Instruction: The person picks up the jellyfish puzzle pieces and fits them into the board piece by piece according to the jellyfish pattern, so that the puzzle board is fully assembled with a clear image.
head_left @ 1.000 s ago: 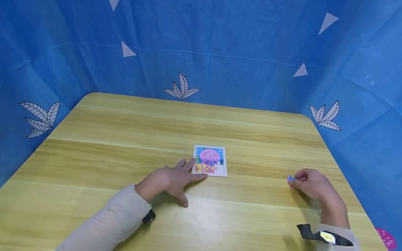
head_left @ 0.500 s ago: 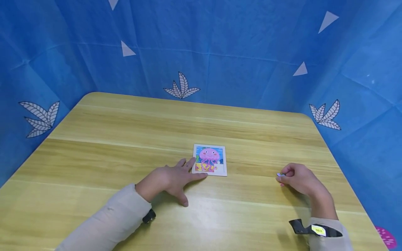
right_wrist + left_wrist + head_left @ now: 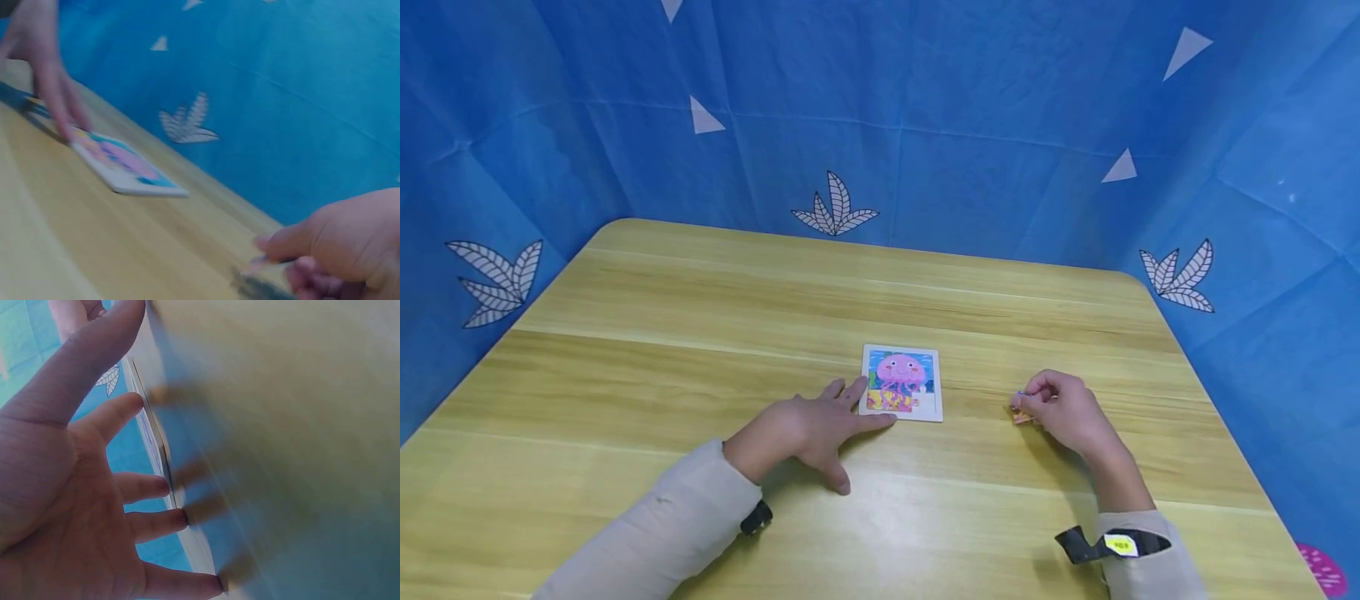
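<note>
A square white-framed jigsaw puzzle (image 3: 901,371) with a pink jellyfish picture lies flat near the middle of the table; its near right corner shows bare white backing. My left hand (image 3: 823,429) rests with spread, straight fingers against the puzzle's left and near edges. In the left wrist view the fingertips (image 3: 164,485) touch the frame's edge and the table. To the right of the puzzle, my right hand (image 3: 1071,408) pinches a small colourful puzzle piece (image 3: 1021,414) between thumb and fingers, just above the table. The right wrist view shows this piece blurred and partly hidden by the thumb.
The wooden table (image 3: 737,292) has rounded far corners. A blue cloth (image 3: 970,108) printed with white leaves and triangles hangs behind it and at both sides. A black strap (image 3: 1112,546) sits on my right sleeve, its loose end sticking out.
My right hand has moved left and slightly away from me with the puzzle piece, closer to the puzzle. My left hand and the puzzle have stayed in place.
</note>
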### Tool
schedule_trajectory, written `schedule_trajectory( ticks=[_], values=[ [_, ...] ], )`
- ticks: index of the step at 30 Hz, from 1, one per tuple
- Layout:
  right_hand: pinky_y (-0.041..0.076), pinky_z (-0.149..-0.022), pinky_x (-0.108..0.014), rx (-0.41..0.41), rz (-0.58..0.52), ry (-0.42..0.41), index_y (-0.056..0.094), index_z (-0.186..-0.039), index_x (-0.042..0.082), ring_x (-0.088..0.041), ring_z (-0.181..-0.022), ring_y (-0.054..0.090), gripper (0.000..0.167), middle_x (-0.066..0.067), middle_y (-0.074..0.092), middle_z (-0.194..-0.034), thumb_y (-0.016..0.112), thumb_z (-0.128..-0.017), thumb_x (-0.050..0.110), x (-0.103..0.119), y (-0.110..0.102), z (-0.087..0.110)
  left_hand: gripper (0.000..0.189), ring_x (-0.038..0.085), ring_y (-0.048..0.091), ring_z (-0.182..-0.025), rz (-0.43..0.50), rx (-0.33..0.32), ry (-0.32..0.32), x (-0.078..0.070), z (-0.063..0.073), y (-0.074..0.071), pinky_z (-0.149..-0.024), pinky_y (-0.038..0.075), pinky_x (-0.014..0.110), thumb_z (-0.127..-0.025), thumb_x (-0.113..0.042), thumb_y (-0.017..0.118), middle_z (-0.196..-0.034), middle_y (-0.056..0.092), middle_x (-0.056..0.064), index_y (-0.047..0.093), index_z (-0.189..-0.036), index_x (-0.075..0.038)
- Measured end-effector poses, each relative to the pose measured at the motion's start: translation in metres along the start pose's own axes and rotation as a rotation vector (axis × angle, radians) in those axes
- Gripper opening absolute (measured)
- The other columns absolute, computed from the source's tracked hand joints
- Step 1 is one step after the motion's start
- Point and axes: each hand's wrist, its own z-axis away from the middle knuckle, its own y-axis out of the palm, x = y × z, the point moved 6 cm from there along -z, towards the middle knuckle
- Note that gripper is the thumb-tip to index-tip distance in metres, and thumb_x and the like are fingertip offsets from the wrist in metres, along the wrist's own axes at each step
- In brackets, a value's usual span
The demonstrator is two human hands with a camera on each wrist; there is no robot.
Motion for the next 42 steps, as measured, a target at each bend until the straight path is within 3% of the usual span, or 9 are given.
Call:
schedule_trajectory(
  ticks=[4,8,17,24,30,42],
  values=[
    [0.045,-0.048,-0.024,0.013,-0.137,0.025,0.057,-0.089,0.002,-0.012,-0.056,0.05,0.022,-0.007,0.056,-0.076,0.066,-0.089,0.021,0.012,0.018,-0.005,0.095,0.035,0.001,-0.145,-0.005,-0.003,0.002,0.0,-0.001,0.0,-0.101,0.022,0.071,-0.07,-0.044,0.08,-0.159,-0.005,0.008,0.024,-0.146,-0.046],
    [0.052,-0.053,-0.026,0.07,-0.234,0.021,0.058,-0.089,0.0,-0.014,-0.057,0.056,0.02,-0.008,0.06,-0.075,0.066,-0.089,0.018,0.027,0.036,-0.01,0.095,0.035,0.002,-0.145,-0.011,-0.006,0.005,0.0,-0.001,0.0,-0.1,0.022,0.071,-0.07,-0.045,0.08,-0.159,-0.005,0.008,0.024,-0.146,-0.045],
    [0.055,-0.058,-0.028,0.167,-0.273,-0.045,0.063,-0.088,-0.001,-0.015,-0.06,0.059,0.014,-0.008,0.064,-0.073,0.065,-0.089,0.013,0.055,0.064,-0.02,0.095,0.035,0.003,-0.145,-0.008,-0.005,0.004,0.001,-0.001,0.0,-0.1,0.022,0.071,-0.07,-0.046,0.08,-0.159,-0.005,0.008,0.024,-0.146,-0.046],
    [0.054,-0.055,-0.028,0.21,-0.231,-0.075,0.065,-0.088,0.0,-0.014,-0.057,0.059,0.013,-0.007,0.062,-0.068,0.065,-0.089,0.012,0.069,0.078,-0.028,0.095,0.035,0.003,-0.145,-0.016,-0.002,-0.003,0.001,-0.002,0.001,-0.1,0.024,0.071,-0.069,-0.048,0.08,-0.16,-0.005,0.008,0.023,-0.146,-0.047],
    [0.052,-0.051,-0.029,0.217,-0.191,-0.054,0.064,-0.083,0.004,-0.015,-0.053,0.059,0.013,-0.005,0.061,-0.064,0.066,-0.088,0.015,0.07,0.085,-0.031,0.095,0.035,0.003,-0.145,-0.018,-0.002,-0.003,0.001,-0.003,0.001,-0.1,0.024,0.071,-0.069,-0.048,0.08,-0.159,-0.005,0.008,0.023,-0.145,-0.049],
    [0.044,-0.046,-0.025,0.198,-0.082,-0.049,0.061,-0.079,0.008,-0.012,-0.048,0.053,0.016,-0.001,0.057,-0.058,0.071,-0.084,0.019,0.073,0.087,-0.035,0.095,0.035,0.003,-0.145,-0.023,0.001,-0.004,0.001,-0.002,0.0,-0.1,0.024,0.071,-0.069,-0.048,0.08,-0.16,-0.005,0.007,0.023,-0.146,-0.048]
  ],
)
